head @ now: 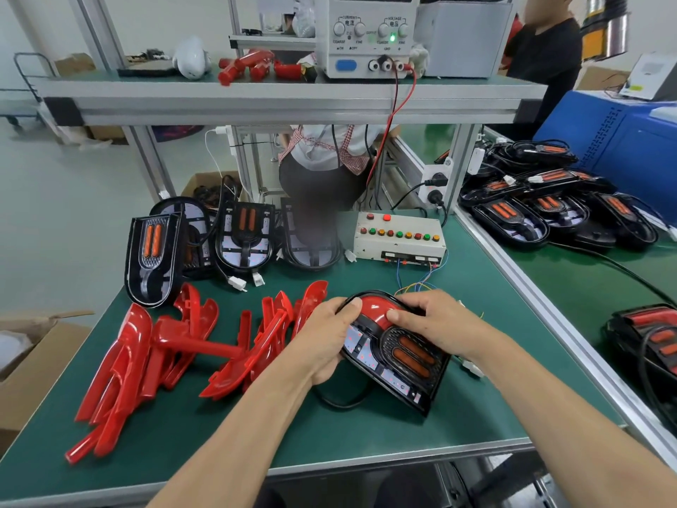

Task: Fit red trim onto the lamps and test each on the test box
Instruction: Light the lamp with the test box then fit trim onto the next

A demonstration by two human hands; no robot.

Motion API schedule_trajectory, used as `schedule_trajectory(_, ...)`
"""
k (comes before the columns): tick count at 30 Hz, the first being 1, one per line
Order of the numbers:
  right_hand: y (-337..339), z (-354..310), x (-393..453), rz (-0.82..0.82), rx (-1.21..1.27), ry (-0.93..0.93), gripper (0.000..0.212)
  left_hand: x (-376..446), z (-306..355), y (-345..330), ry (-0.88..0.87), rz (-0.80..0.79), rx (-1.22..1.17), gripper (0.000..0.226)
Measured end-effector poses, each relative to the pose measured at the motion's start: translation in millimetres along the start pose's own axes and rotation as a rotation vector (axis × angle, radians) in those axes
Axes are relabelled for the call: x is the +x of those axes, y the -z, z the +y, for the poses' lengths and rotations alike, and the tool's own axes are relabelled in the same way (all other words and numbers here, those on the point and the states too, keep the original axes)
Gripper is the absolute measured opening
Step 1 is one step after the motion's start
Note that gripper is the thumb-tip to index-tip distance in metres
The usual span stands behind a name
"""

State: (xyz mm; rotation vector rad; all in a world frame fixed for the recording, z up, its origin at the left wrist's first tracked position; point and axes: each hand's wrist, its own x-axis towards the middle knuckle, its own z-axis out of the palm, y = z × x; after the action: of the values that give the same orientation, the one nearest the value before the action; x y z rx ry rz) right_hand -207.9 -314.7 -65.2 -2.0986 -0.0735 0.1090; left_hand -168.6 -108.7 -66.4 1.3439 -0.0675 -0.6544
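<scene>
Fingers of the left hand (326, 339) are curled round the left edge of a lamp (397, 355), thumb on top against the red trim (373, 309); the right hand (434, 320) grips the far right end, thumb pressing down on the same trim. Lamp lies tilted at the near centre of the green bench (366, 434), its rounded end pointing away. Step in hand, as judged: seating the trim onto the lamp's rounded end; it looks placed but whether it is fully clipped cannot be told. Left of the hands a heap of loose red trim pieces (165, 346) lies on the bench, and beyond it untrimmed lamps (241, 232) lean in a row at the far side. Test box (399, 234), with its row of coloured buttons, sits just beyond the hands, right of centre. Next move likely calls for firm, even thumb pressure round the curve, then connecting the lamp's plug (472, 369), lying near right, to the box. More lamps (549, 210) are piled far right.
</scene>
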Motion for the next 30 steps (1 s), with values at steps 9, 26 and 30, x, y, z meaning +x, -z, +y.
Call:
schedule_trajectory(9, 27.7, 27.2, -31.7, -0.123, 0.230, -0.121, 0.032, 8.2, 2.2, 13.5, 0.063, 0.066, -0.180, 0.028)
schedule_trajectory(26, 8.0, 31.5, -33.9, 0.049, 0.339, -0.087, 0.028, 4.3, -0.2, 7.4, 0.046, 0.092, -0.008, 0.033)
schedule_trajectory(30, 1.5, 34.5, -41.0, 0.151, 0.315, -0.111, 0.030, -11.1, -2.4, 10.6, -0.259, 0.239, 0.308, 0.025)
